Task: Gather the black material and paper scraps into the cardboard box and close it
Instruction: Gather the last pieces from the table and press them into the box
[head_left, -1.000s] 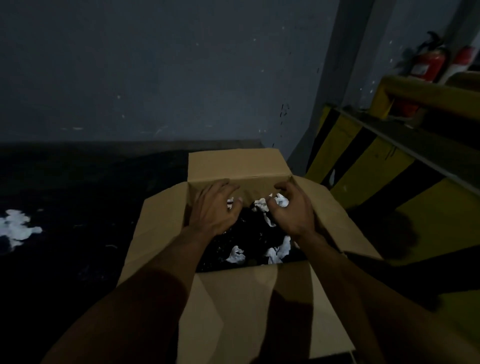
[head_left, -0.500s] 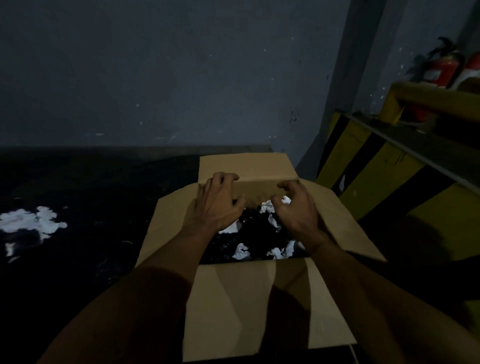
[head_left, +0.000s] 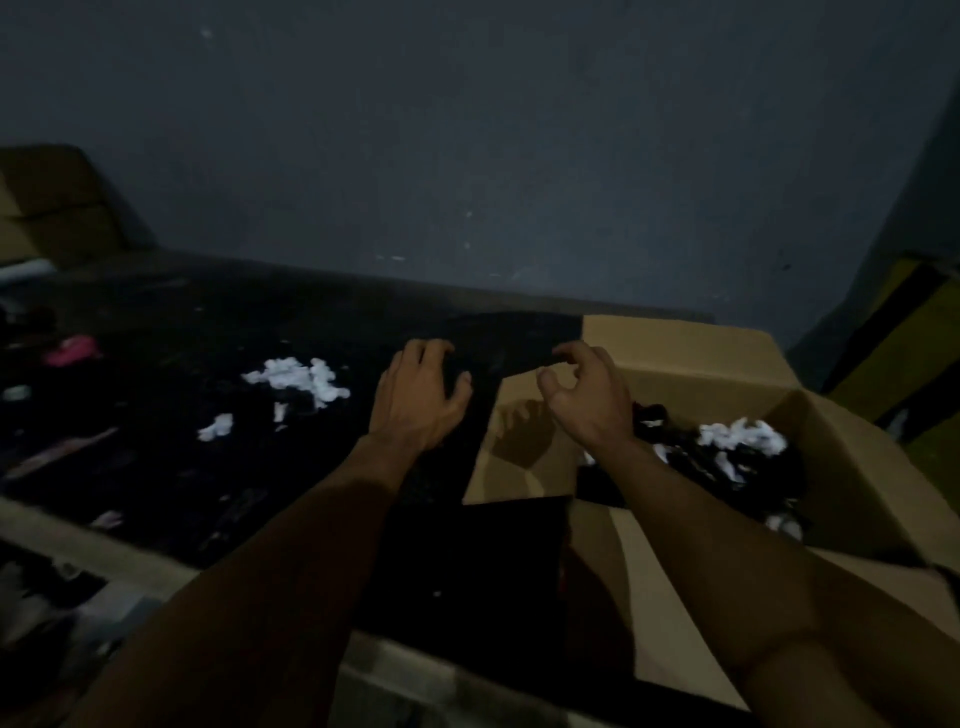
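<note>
Dim grey wall behind, dark counter (head_left: 156, 364) below. Your left hand (head_left: 415, 395) hovers spread and empty; your right hand (head_left: 587, 400), fingers curled, holds nothing over the box (head_left: 691, 353) flap. Both point toward the paper scraps (head_left: 296, 379) left outside, while black material (head_left: 691, 457) sits inside, flaps open.

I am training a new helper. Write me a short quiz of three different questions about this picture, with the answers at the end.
1. True or false: all four flaps of the cardboard box are folded shut.
2. Where do white paper scraps lie outside the box?
A. on the dark surface to its left
B. on top of a shelf
C. in the right hand
3. Fill in: the left hand is spread over the ____ material beside the box.

Key: 1 false; 2 A; 3 black.
</note>
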